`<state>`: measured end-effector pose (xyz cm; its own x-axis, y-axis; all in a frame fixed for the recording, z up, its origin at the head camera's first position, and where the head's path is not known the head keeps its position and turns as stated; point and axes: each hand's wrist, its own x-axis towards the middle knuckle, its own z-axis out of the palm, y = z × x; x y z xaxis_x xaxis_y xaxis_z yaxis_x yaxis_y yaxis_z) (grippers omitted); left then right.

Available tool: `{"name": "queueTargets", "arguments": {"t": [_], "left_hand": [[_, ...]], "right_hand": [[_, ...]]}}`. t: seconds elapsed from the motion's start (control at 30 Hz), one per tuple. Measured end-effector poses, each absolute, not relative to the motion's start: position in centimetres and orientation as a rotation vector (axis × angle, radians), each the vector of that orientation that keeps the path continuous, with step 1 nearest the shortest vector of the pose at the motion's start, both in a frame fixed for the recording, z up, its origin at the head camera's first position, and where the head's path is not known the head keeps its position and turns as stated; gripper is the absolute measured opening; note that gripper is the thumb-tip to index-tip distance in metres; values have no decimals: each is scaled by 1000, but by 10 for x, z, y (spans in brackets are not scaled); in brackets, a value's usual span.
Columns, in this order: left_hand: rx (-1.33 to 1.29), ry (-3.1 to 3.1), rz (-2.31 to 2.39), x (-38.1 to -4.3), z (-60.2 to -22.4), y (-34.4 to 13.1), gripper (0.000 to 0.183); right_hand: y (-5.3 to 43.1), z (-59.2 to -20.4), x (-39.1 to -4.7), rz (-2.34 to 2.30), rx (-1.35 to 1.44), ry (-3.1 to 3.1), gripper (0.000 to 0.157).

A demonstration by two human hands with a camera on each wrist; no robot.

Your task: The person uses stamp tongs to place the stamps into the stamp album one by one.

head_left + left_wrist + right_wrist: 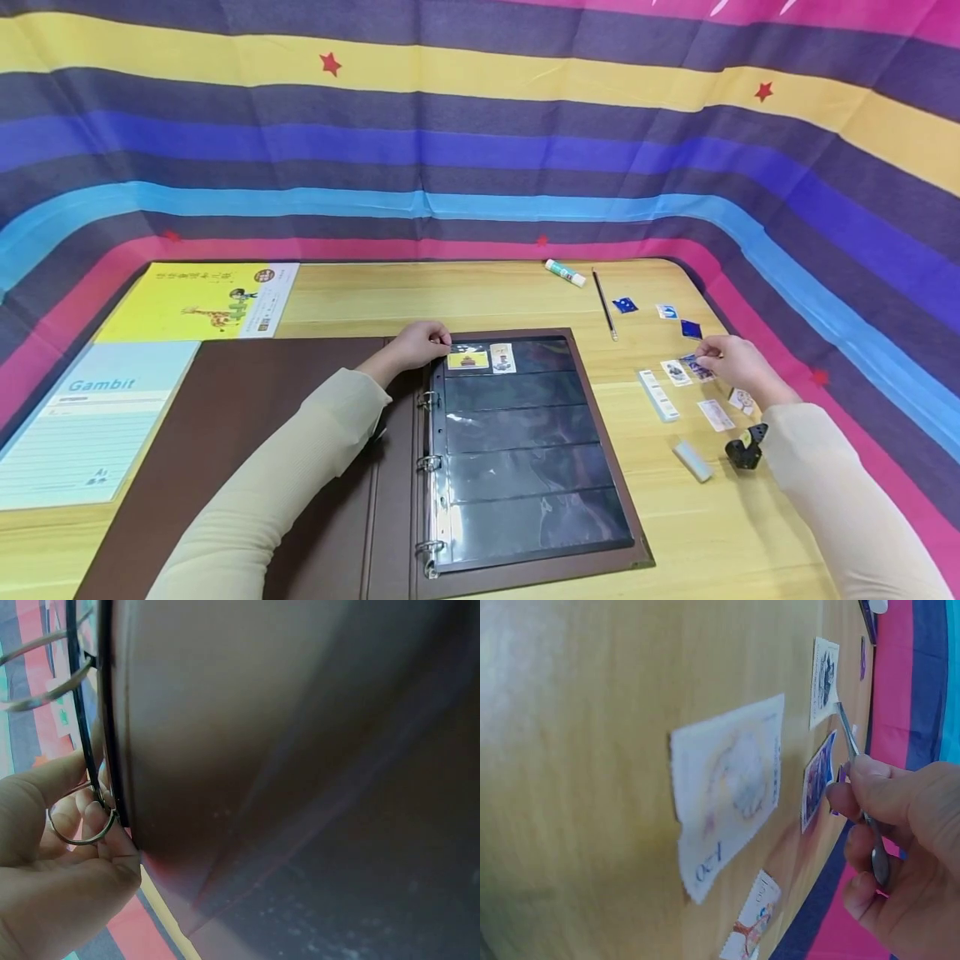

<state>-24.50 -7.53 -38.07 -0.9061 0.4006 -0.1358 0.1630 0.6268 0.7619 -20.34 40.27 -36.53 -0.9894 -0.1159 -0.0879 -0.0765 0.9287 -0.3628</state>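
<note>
A brown ring binder (300,450) lies spread out, with a black pocket page (525,429) on its right side. Two stamps sit in the page's top row: a yellow one (468,360) and a whitish one (503,357). At that page's upper left corner, my left hand (420,343) pinches the page edge by the top ring (82,841). Over on the right, my right hand (907,832) holds metal tweezers (848,731). Their tips meet the corner of a white stamp with a dark picture (824,679). A purple stamp (818,780) lies beside it.
More loose stamps, including a pale one (716,415), surround the right hand. Nearby are a white strip box (658,396), an eraser-like grey block (692,461) and a small black object (745,448). A pencil (604,305) and glue stick (565,273) lie behind; a notebook (97,425) is left.
</note>
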Motion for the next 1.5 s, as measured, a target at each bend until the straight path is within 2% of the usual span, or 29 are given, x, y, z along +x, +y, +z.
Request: {"name": "queueTargets", "arguments": {"t": [0.27,0.43,0.73,1.07,1.27,1.5], "left_hand": [[436,2563,1153,-246,-383,-77,6],[439,2558,1170,-246,-383,-79,6],[459,2558,1169,-244,-383,-80,5],[462,2573,1168,-245,-385,-78,4],[459,2579,1160,-246,-386,-77,4],[456,2564,1171,-246,-384,-76,5]], "right_hand": [[402,-360,-203,-647,-90,3029,14],[389,-346,-207,-720,-148,3102,16],[314,-322,-231,-773,-361,3139,10],[220,-331,-255,-839,-372,3017,7],[195,-340,-266,-833,-337,3047,7],[191,-352,-269,-774,-349,3045,6]]}}
